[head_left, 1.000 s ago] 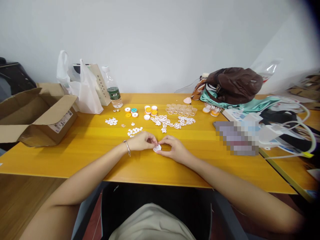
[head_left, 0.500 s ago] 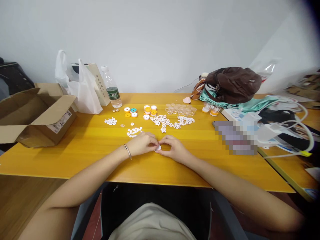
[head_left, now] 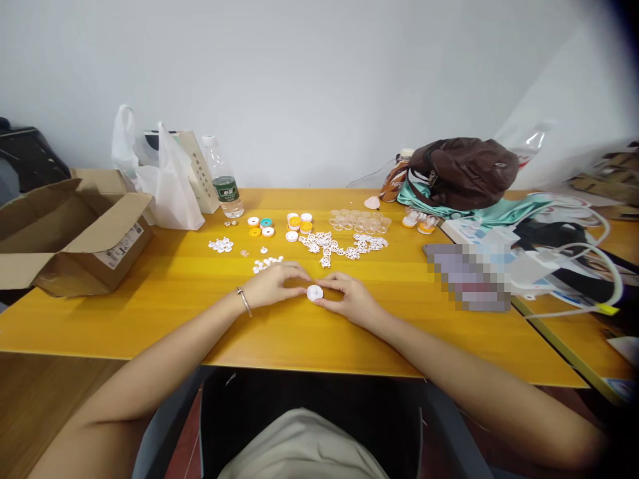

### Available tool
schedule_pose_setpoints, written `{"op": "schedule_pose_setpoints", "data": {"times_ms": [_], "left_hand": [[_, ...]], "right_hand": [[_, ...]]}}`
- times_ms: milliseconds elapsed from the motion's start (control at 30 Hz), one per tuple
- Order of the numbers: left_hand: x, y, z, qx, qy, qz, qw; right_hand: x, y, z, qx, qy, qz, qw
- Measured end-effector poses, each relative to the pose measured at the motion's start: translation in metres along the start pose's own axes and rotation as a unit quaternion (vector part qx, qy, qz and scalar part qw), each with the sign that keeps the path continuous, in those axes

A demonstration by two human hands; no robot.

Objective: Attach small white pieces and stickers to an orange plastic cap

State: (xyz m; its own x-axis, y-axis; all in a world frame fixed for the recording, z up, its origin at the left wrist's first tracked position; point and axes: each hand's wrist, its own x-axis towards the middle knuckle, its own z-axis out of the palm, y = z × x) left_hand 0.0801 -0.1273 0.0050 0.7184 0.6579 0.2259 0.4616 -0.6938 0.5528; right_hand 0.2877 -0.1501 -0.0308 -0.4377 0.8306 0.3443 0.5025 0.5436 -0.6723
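Head view: we've got both hands resting on the yellow table, meeting at a small white round disc. Right hand pinches the disc at its right edge between thumb and fingertips; left hand lies loosely curled just left of it, fingertips at or just off the disc's edge, we can't tell if they touch. Versus half a second back: the disc was mostly hidden between the two sets of fingers, now its flat round face shows nearly whole. Left hand has eased off to the left and lies flatter; the bracelet on that wrist has slid slightly left with it. Right hand has barely moved. The disc sits at the table's near-middle, touching or just above the surface. Beyond the hands, unchanged apart from a slight camera shift: a cluster of small white caps, a spread of white lattice pieces, coloured rings in orange, teal and white, a row of clear cups. Further back a water bottle, a white plastic bag, an open cardboard box at far left, a brown bag at right.
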Motion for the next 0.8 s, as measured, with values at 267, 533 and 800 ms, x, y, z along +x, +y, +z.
{"op": "schedule_pose_setpoints", "data": {"times_ms": [267, 533, 800], "left_hand": [[-0.002, 0.002, 0.008, 0.007, -0.013, -0.004, 1.0], [-0.009, 0.003, 0.021, 0.015, 0.019, -0.031, 0.999], [-0.018, -0.008, 0.017, 0.1, -0.022, 0.063, 0.993]], "right_hand": [[-0.007, 0.002, -0.004, 0.028, 0.037, -0.036, 0.998], [-0.007, 0.006, 0.003, 0.014, 0.024, -0.043, 0.999], [-0.007, 0.006, 0.002, -0.005, 0.026, -0.078, 0.997]]}}
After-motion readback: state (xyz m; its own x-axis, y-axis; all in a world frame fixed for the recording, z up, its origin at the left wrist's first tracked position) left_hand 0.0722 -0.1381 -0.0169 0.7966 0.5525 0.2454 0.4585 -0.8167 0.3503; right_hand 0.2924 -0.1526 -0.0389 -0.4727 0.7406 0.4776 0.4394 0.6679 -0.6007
